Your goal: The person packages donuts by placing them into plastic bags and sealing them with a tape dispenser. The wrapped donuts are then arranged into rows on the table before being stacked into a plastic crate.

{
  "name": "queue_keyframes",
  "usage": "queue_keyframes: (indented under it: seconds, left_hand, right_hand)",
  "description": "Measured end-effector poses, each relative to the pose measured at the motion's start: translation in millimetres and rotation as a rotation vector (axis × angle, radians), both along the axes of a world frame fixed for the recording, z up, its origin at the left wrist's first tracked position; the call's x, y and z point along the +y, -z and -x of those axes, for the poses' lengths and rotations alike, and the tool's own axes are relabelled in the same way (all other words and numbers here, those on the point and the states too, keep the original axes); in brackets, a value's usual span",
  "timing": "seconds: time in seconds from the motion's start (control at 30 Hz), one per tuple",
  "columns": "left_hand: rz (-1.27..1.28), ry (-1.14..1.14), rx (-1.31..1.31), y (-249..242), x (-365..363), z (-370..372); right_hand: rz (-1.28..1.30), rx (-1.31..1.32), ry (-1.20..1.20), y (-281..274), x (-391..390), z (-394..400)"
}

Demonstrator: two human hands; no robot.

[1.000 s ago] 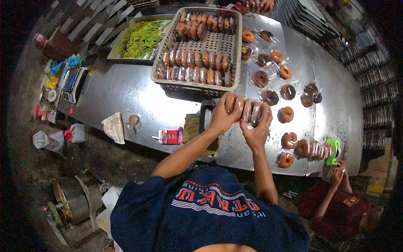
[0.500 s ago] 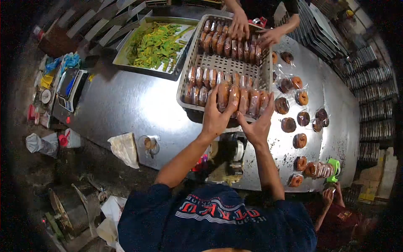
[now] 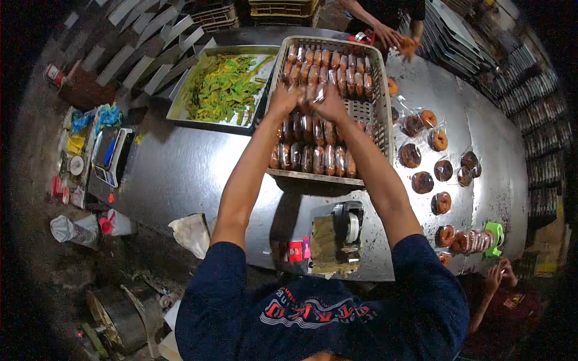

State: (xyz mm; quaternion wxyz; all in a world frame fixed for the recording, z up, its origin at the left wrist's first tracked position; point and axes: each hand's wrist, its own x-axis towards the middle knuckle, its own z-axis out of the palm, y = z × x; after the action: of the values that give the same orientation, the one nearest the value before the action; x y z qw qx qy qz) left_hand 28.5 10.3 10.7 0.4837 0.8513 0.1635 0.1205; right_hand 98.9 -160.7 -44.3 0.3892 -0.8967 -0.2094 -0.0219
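Okay: wrapped doughnuts (image 3: 307,157) in rows in a crate (image 3: 325,178)

Nearest, two rows stand on edge along the crate's near side. Probably light, soft, easily squashed; wrap looks slick. Best hold: palms at a row's two ends, gentle even squeeze. Beyond, left hand (image 3: 286,99) and right hand (image 3: 330,105) close together over the crate; blurred, can't tell if either grips anything. Farther, more rows, then a co-worker's hand (image 3: 388,37) past the rim.
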Motion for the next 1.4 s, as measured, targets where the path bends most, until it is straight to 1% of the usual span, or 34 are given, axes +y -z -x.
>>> queue_keyframes:
  seconds: [0.03,0.1,0.17,0.23,0.27,0.3,0.33,0.37,0.43,0.5,0.53,0.6,0.67,0.77,0.8,0.87,0.9,0.97,1.0,1.07,1.1,1.13,1.17,1.2,1.27,1.3,1.33,1.4]
  left_hand:
    - [0.087,-0.004,-0.043,21,2,-1]
    - [0.266,0.014,-0.117,49,1,9]
    - [0.584,0.166,-0.056,13,-21,54]
    - [0.668,0.152,-0.126,-5,-56,89]
    - [0.616,0.178,-0.026,-20,-73,110]
    - [0.562,0.206,0.070,-35,-93,128]
    - [0.550,0.185,0.103,-43,-122,142]
    - [0.422,0.206,0.062,-34,-145,155]
    - [0.533,0.352,0.173,-31,-193,177]
    - [0.731,0.454,0.188,-18,-244,198]
    - [0.711,0.463,0.304,-17,-267,207]
    - [0.684,0.602,0.328,1,-314,223]
    - [0.619,0.668,0.397,12,-367,241]
    - [0.511,0.793,0.404,30,-445,271]
    - [0.478,0.848,0.382,43,-470,278]
    - [0.416,0.960,0.340,72,-522,291]
    - [0.264,0.997,0.222,81,-545,297]
    - [-0.036,1.054,-0.030,90,-592,304]
    - [-0.125,1.058,-0.084,92,-611,308]
    - [-0.300,1.059,-0.200,94,-646,313]
    - [-0.354,1.057,-0.125,92,-663,314]
    - [-0.410,1.053,-0.046,89,-677,316]
    - [-0.464,1.046,0.031,85,-689,319]
    - [-0.563,1.075,0.043,102,-697,322]
    - [-0.551,1.041,0.043,124,-704,324]
    - [-0.546,1.023,0.042,128,-705,326]
    - [-0.620,0.957,0.057,108,-700,332]
    - [-0.528,0.904,0.194,93,-698,330]
  right_hand:
    - [0.000,0.181,-0.132,4,-5,1]
    - [0.124,0.102,-0.237,7,-15,9]
    - [-0.070,0.072,-0.100,3,-36,35]
    - [-0.181,-0.071,0.006,3,-66,61]
    - [-0.336,0.104,0.014,-20,-87,92]
    - [-0.458,0.164,-0.018,-22,-114,114]
    - [-0.528,0.185,-0.012,-20,-142,141]
    - [-0.601,0.197,-0.010,-19,-169,168]
    - [-0.967,0.522,0.109,-13,-221,236]
    - [-0.712,0.530,0.303,-13,-277,296]
    - [-0.637,0.550,0.368,-7,-302,325]
    - [-0.448,0.559,0.441,9,-345,377]
    - [-0.219,0.534,0.446,16,-388,416]
    - [0.101,0.596,0.289,-16,-456,444]
    - [0.212,0.638,0.229,-14,-482,447]
    - [0.247,0.579,0.297,-40,-527,453]
    - [0.265,0.554,0.327,-48,-547,457]
    - [0.217,0.416,0.437,-38,-593,463]
    - [0.119,0.494,0.531,-69,-602,458]
    - [0.185,0.406,0.610,-58,-636,462]
    - [0.218,0.360,0.647,-54,-652,462]
    - [0.220,0.337,0.635,-52,-664,458]
    - [0.182,0.332,0.632,-52,-672,453]
    - [0.146,0.324,0.628,-54,-677,447]
    - [0.066,0.312,0.631,-60,-687,432]
    - [0.084,0.269,0.653,-58,-695,426]
    - [0.099,0.226,0.676,-53,-703,419]
    - [0.087,0.203,0.698,-54,-714,410]
